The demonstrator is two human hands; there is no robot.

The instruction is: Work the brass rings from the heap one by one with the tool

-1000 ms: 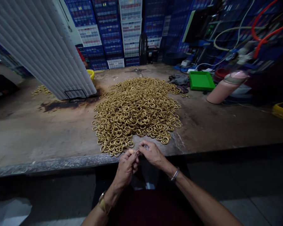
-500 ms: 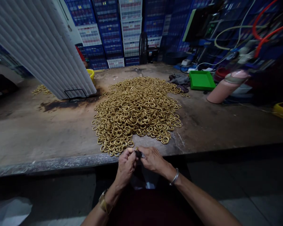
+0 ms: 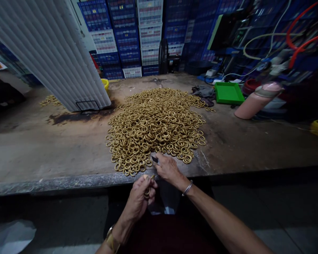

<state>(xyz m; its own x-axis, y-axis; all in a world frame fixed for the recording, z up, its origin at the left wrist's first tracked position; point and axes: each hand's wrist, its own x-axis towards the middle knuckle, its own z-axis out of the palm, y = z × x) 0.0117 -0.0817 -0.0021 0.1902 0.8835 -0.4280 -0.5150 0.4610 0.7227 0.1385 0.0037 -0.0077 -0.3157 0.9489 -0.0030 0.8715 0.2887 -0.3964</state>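
A wide heap of brass-coloured rings (image 3: 159,121) covers the middle of the worktable (image 3: 76,151). Just off the table's front edge, my left hand (image 3: 141,194) is closed around brass rings, one pinched near the fingertips and another lower in the fingers. My right hand (image 3: 169,169) rests over the front edge of the table, close to the nearest rings of the heap. Its fingers are closed on a small dark tool (image 3: 154,159), whose exact kind I cannot make out.
A tall grey corrugated panel (image 3: 58,56) leans over the table at the left, by a wire stand (image 3: 88,106). At the back right are a green tray (image 3: 229,93), dark cloth (image 3: 203,91) and a pink cylinder (image 3: 257,101). Stacked crates (image 3: 125,38) stand behind.
My hands have come apart. The right one has moved up toward the heap with the dark tool, and the left one has dropped a little, showing the rings in it. The view has shifted slightly.
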